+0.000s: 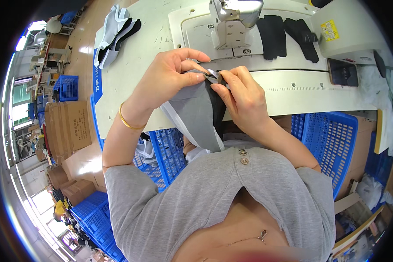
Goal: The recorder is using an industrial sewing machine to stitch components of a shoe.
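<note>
Grey fabric piece (194,107) hangs over the surface's (122,81) near edge, upper end pinched by left hand (168,76) and right hand (246,98); judged light, soft, limp, best gripped along its layered edges

Far right: black, rounded-corner smartphone (343,73) lying flat, dark screen up; just right of it, crumpled, whitish translucent sheeting (373,91). Beyond the phone, a yellow rectangular label (329,30) stuck on a cream machine housing (358,28). Right, below tabletop level: blue perforated plastic basket (332,142), slotted wall showing. Nearer right, a crumpled clear plastic bag (370,191).

Left: large brown cardboard carton (65,129) on a glossy tan floor (86,48) (lamps or daylight glaring off it). Farther left, a blue plastic crate (67,88). Near left, smaller brown cardboard boxes (79,191), then grouped blue lattice crates (94,216); beside them, a person in yellow (59,209), too small for detail.
</note>
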The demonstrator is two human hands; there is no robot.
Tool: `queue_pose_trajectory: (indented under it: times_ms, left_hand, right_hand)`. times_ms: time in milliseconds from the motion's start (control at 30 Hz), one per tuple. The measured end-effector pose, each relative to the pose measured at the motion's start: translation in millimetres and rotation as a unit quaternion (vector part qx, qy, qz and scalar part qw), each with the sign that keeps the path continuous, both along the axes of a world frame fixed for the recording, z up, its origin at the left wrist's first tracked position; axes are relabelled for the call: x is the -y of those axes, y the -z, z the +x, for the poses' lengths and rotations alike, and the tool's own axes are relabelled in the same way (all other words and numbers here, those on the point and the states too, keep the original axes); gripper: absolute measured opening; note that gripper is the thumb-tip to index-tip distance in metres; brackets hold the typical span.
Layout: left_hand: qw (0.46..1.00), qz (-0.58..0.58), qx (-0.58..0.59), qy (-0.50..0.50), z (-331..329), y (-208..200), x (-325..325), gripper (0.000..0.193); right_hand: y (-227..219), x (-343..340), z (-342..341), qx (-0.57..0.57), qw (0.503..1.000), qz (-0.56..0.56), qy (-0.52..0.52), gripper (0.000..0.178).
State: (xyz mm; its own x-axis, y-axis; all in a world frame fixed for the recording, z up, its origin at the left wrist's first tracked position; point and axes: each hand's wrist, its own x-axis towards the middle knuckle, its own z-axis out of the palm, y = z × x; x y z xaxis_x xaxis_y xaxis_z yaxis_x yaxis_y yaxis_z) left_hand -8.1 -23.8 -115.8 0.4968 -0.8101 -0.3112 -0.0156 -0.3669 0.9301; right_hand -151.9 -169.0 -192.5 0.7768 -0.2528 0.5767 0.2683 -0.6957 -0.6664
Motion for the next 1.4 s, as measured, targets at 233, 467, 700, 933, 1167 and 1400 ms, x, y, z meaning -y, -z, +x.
queue_pose_trajectory:
  times_ms: [233, 467, 700, 933, 1167, 1400]
  left_hand:
    - [1.0, 0.021, 0.007, -0.004, -4, -1, 4, 0.039]
    - [1.0, 0.022, 0.009, 0.02, 1, -3, -1, 0.038]
    - [0.997, -0.068, -0.03, 0.017, 1, 10, -6, 0.033]
    - [0.977, 0.022, 0.196, 0.078, -11, 2, -12, 0.014]
    - [0.613, -0.168, 0.772, 0.032, -23, -11, -12, 0.018]
    - [0.573, -0.215, 0.791, 0.019, -23, 25, -30, 0.03]
  right_hand:
    - [3, 2, 1, 0.022, 0.998, -0.061, 0.019, 0.023]
    - [5, 29, -6, -0.065, 0.922, 0.381, 0.008, 0.019]
    - [9, 35, -2, -0.224, 0.798, 0.54, -0.147, 0.019]
    - [4, 29, -3, -0.154, 0.859, 0.469, -0.135, 0.012]
    - [-26, 26, -1, 0.112, 0.973, 0.163, -0.122, 0.025]
    - [-12, 21, -2, 0.124, 0.977, 0.124, -0.119, 0.029]
